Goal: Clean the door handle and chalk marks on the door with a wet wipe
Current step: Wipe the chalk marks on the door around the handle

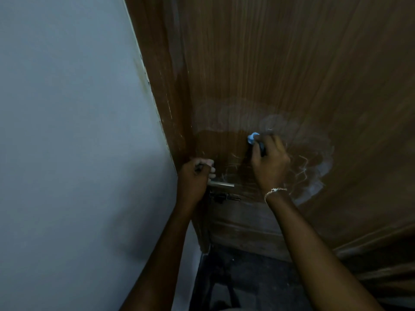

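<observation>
I judge the job half done: my left hand [195, 177] grips the door handle [221, 184] at centre frame, my right hand [269, 163] pinches the wipe [253, 138] against the door [292, 63] beside a cleaned patch, and chalk marks [314, 173] to the right remain to be wiped.

Left forearm [166, 248] and right forearm [307, 241]: bare. Right hand [270, 163]: thin chain bracelet [275, 191] with clasp at wrist.
</observation>
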`<state>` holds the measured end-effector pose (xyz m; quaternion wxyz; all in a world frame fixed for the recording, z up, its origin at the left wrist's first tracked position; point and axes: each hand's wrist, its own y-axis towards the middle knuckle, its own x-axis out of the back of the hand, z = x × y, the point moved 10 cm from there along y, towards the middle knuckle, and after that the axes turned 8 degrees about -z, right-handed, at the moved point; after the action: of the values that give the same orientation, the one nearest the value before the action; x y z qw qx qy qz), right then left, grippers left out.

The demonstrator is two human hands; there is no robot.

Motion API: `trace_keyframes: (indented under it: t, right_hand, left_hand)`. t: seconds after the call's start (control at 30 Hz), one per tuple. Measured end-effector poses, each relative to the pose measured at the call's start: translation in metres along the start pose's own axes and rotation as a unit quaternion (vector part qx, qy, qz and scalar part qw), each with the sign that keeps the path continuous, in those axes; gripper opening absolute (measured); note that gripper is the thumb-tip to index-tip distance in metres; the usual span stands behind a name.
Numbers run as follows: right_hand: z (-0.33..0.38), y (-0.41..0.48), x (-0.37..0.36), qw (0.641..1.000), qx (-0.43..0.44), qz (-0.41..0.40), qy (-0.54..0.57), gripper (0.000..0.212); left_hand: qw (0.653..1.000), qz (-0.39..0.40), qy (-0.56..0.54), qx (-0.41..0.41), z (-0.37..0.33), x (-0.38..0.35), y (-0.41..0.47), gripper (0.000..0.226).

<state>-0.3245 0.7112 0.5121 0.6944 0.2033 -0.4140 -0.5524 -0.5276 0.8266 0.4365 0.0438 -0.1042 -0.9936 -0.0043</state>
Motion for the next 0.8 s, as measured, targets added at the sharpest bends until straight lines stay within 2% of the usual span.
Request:
trace_keyframes:
  t: [0.1,0.17,0.33,0.4,0.53,0.6,0.7,0.8]
  right_hand:
    - [0.010,-0.014,-0.025,0.995,0.047,0.078,-0.039,0.015]
    - [-0.006,-0.028,-0.030,0.990,0.049,0.122,-0.060,0.013]
    - [-0.021,-0.004,0.011,1.000,-0.014,0.013,-0.012,0.012]
    - [-0.006,0.001,0.003,1.000,0.005,0.018,-0.014,0.013]
    - [-0.014,-0.025,-0.016,0.993,0.035,0.100,-0.057,0.015]
    - [-0.033,-0.023,-0.001,0.995,0.003,0.082,-0.051,0.012]
    - [-0.043,-0.001,0.027,0.999,-0.036,-0.004,-0.037,0.010]
    - [-0.027,0.000,0.019,0.999,0.000,0.012,-0.043,0.010]
  left_hand:
    - [1.000,0.008,0.007,-0.002,-0.003,-0.008,0.001,0.017]
    - [1.000,0.013,0.010,-0.008,-0.005,-0.012,0.000,0.016]
    - [1.000,0.012,0.006,0.001,0.001,-0.012,0.001,0.016]
    - [1.000,0.015,0.013,-0.003,0.000,-0.015,0.001,0.016]
    - [0.999,0.026,0.025,-0.014,-0.006,-0.023,-0.001,0.017]
    - [0.999,0.025,0.023,-0.011,-0.004,-0.022,-0.001,0.017]
    - [1.000,0.013,0.020,-0.001,0.002,-0.015,0.000,0.016]
    - [1.000,0.016,0.012,0.007,0.002,-0.020,0.002,0.015]
